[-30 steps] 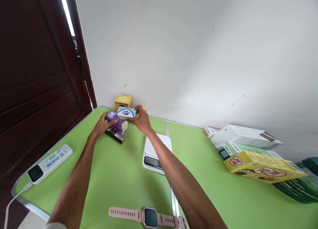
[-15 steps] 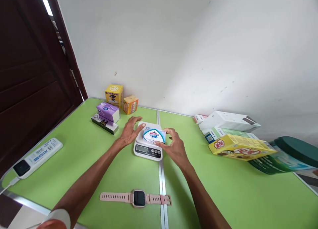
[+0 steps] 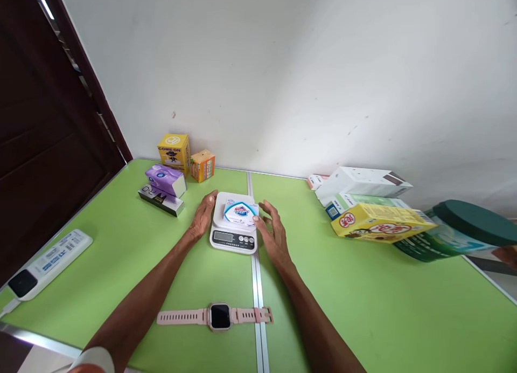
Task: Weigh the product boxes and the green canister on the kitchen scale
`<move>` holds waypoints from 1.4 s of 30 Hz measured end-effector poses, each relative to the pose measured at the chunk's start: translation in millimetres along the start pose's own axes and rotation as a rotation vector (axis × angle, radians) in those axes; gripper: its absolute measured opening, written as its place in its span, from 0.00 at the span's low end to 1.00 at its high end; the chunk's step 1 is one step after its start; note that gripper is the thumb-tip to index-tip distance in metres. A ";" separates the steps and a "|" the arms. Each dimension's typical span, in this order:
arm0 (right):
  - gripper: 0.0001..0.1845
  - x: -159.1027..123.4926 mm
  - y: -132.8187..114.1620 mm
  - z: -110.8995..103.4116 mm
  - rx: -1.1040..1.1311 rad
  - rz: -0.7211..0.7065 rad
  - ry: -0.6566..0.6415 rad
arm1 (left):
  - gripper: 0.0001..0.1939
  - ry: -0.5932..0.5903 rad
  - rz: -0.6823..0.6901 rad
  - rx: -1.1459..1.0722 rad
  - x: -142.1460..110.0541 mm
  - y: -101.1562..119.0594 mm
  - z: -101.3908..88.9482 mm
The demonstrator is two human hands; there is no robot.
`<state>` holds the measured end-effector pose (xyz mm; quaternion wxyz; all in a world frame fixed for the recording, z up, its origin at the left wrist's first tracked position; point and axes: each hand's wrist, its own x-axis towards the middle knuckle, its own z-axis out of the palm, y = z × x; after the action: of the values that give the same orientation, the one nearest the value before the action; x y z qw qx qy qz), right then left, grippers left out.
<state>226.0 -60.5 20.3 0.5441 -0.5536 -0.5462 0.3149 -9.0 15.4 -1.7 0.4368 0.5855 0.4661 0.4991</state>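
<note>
A small white and blue soap box (image 3: 240,212) lies on top of a white kitchen scale (image 3: 233,230) in the middle of the green table (image 3: 181,276). My left hand (image 3: 203,218) rests open against the scale's left side. To the scale's right my right hand (image 3: 273,234) hovers open, fingers spread, just clear of the soap box. Neither hand holds anything.
A purple box (image 3: 165,179) sits on a dark flat box (image 3: 160,199) at the back left, beside a yellow box (image 3: 174,152) and a small orange box (image 3: 202,166). A pink smartwatch (image 3: 216,316) lies near me. Stacked boxes (image 3: 374,211) and green packs (image 3: 456,233) crowd the right; a power strip (image 3: 44,262) lies left.
My right hand carried the soap box from the back left pile to the scale, set it down and let go. My left hand moved to the scale's left side.
</note>
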 end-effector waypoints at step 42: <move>0.53 3.8 2.8 6.4 -0.221 -0.160 0.018 | 0.49 0.003 0.042 0.167 16.8 10.1 -3.4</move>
<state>221.4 -54.8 17.3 0.5082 -0.5676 -0.6149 0.2037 -10.1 30.2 11.5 0.3754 0.6289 0.4941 0.4685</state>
